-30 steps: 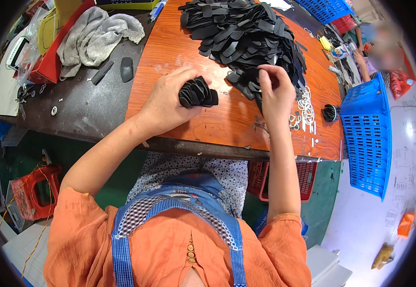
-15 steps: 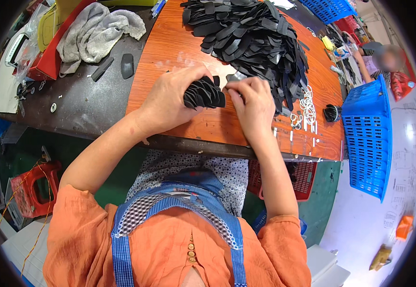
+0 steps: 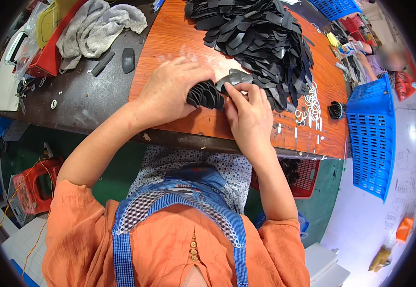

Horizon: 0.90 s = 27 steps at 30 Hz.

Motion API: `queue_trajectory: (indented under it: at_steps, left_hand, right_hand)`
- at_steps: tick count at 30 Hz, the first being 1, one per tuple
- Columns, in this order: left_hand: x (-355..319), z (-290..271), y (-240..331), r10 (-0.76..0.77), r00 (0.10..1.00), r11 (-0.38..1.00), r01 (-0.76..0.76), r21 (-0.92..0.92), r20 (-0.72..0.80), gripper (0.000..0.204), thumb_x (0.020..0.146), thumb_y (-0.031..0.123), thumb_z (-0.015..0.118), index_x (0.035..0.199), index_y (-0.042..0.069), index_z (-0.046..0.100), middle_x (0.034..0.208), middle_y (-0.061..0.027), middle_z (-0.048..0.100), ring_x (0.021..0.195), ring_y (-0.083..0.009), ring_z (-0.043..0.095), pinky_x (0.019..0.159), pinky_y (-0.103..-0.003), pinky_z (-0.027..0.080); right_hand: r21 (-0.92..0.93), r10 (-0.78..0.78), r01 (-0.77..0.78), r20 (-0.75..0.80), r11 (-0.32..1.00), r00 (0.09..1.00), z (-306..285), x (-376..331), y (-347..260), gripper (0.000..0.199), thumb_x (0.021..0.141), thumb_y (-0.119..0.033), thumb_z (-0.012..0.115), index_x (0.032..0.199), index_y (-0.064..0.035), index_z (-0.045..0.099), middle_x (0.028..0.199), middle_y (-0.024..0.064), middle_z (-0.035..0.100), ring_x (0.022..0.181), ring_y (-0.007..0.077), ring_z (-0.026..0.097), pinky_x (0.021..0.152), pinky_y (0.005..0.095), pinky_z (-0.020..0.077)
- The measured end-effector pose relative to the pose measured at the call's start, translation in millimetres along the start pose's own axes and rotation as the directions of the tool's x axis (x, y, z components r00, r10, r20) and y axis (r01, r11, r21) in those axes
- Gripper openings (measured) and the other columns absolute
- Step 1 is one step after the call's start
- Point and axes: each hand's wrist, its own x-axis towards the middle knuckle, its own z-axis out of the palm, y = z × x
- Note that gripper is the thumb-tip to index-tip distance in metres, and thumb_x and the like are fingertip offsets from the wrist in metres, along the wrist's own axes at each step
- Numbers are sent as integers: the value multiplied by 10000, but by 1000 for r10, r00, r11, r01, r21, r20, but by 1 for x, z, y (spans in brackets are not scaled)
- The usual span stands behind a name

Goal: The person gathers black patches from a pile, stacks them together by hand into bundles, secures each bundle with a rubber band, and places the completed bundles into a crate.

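My left hand [image 3: 172, 91] grips a fanned stack of black flat strips [image 3: 205, 94] just above the orange-brown tabletop [image 3: 179, 43]. My right hand [image 3: 248, 117] holds one more black strip [image 3: 233, 78], pressing it against the right side of the stack. Behind both hands lies a big heap of the same black strips [image 3: 258, 36], spread across the far half of the table.
White rubber bands [image 3: 309, 103] and a bundled black stack [image 3: 335, 110] lie at the right. A blue basket [image 3: 373, 129] stands past the table's right end. A grey cloth [image 3: 93, 26] and small black parts sit on the dark bench at left. Another person works at far right.
My right hand drew back from the heap with a black strip and brought it to the stack. My left hand stayed closed on the stack.
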Motion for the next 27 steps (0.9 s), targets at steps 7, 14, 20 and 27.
queue_trajectory:
  at_steps: [7,14,20,27]
  left_hand:
    - [-6,-14,4,-202,976,921,163,-352,-76,449,670,-25,798,1084,89,667,1013,-78,709,980,-314,672,861,-385,528]
    - [-12,-11,-6,-156,988,957,157,-244,22,454,667,-37,790,1090,85,675,967,-72,713,892,-265,696,835,-351,539]
    - [-6,-9,1,-129,992,937,123,-326,3,454,681,-68,777,1098,74,669,961,-74,711,911,-259,705,831,-340,546]
    - [-6,-10,1,-118,988,972,95,-214,-99,460,679,-35,799,1109,74,676,962,-83,720,911,-272,708,845,-351,544]
  right_hand:
    - [150,107,-106,-3,983,994,-19,24,28,335,862,-70,766,1189,-143,748,1069,74,670,1016,293,639,870,418,543]
    - [-54,-1,7,114,999,993,-24,36,34,263,786,-91,822,1031,-106,727,1066,69,636,1035,294,607,907,419,520]
    - [40,28,-34,152,999,988,-29,33,31,240,789,-89,822,990,-99,691,914,50,685,958,279,643,859,404,530]
    - [243,375,-392,115,887,920,-46,39,36,211,858,-72,794,1068,-81,774,883,61,742,783,157,671,734,317,553]
